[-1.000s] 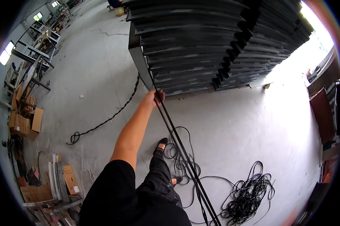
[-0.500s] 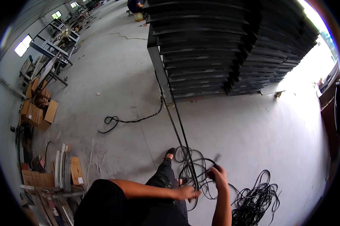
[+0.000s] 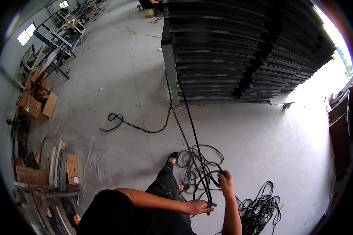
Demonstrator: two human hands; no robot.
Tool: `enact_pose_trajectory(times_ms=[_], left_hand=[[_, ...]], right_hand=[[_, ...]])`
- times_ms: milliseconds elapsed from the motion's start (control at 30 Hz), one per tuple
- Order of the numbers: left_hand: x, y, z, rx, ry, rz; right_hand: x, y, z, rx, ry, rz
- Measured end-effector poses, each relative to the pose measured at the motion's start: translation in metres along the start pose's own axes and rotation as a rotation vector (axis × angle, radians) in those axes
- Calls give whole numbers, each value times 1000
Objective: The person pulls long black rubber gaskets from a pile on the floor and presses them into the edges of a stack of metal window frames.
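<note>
Two taut strands of black cord [image 3: 191, 117] run from the frame of a tall stack of dark panels [image 3: 215, 58] down to my left hand [image 3: 199, 206]. That hand is closed around them in front of my body. Just to its right, my right hand [image 3: 226, 183] grips another part of the black cord, its fingers curled over it. Loose loops of cord [image 3: 213, 149] lie on the floor beyond my hands, by my feet. A large tangled heap of the same cord [image 3: 260, 213] sits at the lower right.
A twisted cord end [image 3: 145, 130] trails across the concrete floor to the left of the stack. Cardboard boxes [image 3: 29, 105], boards [image 3: 59, 166] and a metal frame [image 3: 59, 35] line the left wall. Another person [image 3: 155, 4] is partly visible far back beside a bucket [image 3: 149, 13].
My left hand has moved slightly down and right with the strands. The right hand, blurred before, is now steadier and still holds the cord. The whole view has shifted a little.
</note>
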State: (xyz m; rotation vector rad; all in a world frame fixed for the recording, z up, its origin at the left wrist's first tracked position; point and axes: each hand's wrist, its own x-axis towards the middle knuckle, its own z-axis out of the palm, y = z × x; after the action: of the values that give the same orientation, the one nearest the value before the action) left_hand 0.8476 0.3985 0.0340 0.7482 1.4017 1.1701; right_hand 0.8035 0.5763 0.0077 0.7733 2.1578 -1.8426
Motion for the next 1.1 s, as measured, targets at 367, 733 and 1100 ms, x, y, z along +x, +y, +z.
enact_pose_trajectory(times_ms=[367, 733, 1100], left_hand=[[-8, 12, -3, -225, -91, 122], [0, 10, -3, 113, -52, -64], [-57, -41, -54, -230, 206, -177]], right_hand=[[-159, 147, -143, -547, 330, 22], [13, -66, 82, -231, -379, 24], [-143, 15, -15, -723, 94, -349]])
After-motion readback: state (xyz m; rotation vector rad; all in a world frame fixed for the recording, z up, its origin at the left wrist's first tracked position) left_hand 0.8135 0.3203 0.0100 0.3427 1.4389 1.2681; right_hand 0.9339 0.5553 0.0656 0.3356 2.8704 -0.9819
